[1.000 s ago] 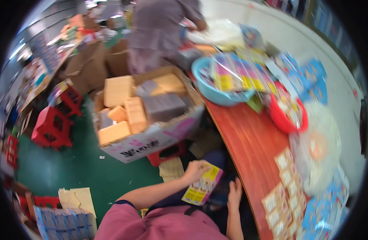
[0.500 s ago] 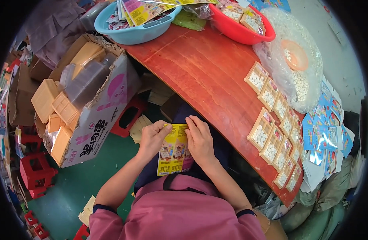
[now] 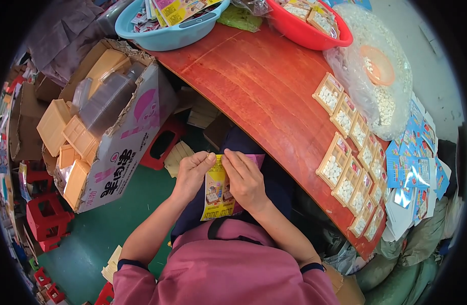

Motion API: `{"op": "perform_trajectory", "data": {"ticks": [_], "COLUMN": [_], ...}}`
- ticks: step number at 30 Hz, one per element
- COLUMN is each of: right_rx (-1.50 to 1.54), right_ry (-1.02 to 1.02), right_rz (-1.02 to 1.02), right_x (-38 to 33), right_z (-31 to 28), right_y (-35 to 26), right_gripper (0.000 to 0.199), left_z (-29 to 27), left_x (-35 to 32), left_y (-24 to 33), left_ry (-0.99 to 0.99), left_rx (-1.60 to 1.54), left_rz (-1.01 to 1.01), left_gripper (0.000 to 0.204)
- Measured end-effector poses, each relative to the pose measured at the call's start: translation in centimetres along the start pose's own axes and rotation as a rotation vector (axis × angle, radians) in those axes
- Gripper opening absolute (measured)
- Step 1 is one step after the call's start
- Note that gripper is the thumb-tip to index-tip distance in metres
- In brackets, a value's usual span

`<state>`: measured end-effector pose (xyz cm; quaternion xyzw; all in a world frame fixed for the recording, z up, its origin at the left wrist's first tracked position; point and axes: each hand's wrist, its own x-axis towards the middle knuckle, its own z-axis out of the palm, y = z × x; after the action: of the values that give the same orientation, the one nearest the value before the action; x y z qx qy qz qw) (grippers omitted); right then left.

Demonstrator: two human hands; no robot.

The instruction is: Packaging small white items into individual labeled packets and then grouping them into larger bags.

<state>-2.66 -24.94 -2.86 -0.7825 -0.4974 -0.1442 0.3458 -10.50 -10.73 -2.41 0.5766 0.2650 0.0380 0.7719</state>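
Observation:
Above my lap I hold a yellow and pink printed sheet (image 3: 216, 195) at its top edge. My left hand (image 3: 191, 175) pinches the top left corner between thumb and fingers. Across the sheet's right part lies my right hand (image 3: 246, 180), its fingers closed together near the top edge and covering much of the print. A pink corner shows beyond its fingers at the upper right. Whether the sheet is folded or torn there, I cannot tell.
The red-brown table (image 3: 253, 76) carries rows of small trays (image 3: 331, 169) with white pieces, a blue basin (image 3: 175, 34) and a red basin (image 3: 309, 30). A bag of white pieces (image 3: 384, 104) and blue printed cards (image 3: 413, 168) lie right. An open carton (image 3: 126, 147) stands left.
My right hand has shifted left over the sheet, near my left hand. A pink corner now sticks out at the upper right, and less print shows.

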Motion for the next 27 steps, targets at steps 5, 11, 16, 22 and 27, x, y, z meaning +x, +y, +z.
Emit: {"op": "perform_trajectory", "data": {"ticks": [5, 11, 16, 22, 27], "right_rx": [0.191, 0.235, 0.313, 0.349, 0.502], "right_ry": [0.043, 0.026, 0.002, 0.035, 0.037], "right_rz": [0.122, 0.223, 0.33, 0.413, 0.59], "right_x": [-0.2, 0.9, 1.5, 2.0, 1.8], "right_z": [-0.3, -1.5, -1.4, -1.6, -3.7], "right_y": [0.6, -0.2, -1.2, -2.0, -2.6], "right_gripper": [0.023, 0.019, 0.012, 0.006, 0.007], "left_z": [-0.2, -1.1, -1.7, -1.5, -0.1], "left_x": [0.1, 0.1, 0.7, 1.3, 1.0], "left_y": [0.5, 1.7, 2.6, 4.7, 6.8], "left_ry": [-0.028, -0.09, -0.144, -0.237, -0.371], "left_rx": [-0.072, 0.039, 0.119, 0.166, 0.179], "left_rz": [-0.062, -0.017, -0.026, -0.114, -0.208], "left_gripper": [0.02, 0.017, 0.016, 0.015, 0.015]}}
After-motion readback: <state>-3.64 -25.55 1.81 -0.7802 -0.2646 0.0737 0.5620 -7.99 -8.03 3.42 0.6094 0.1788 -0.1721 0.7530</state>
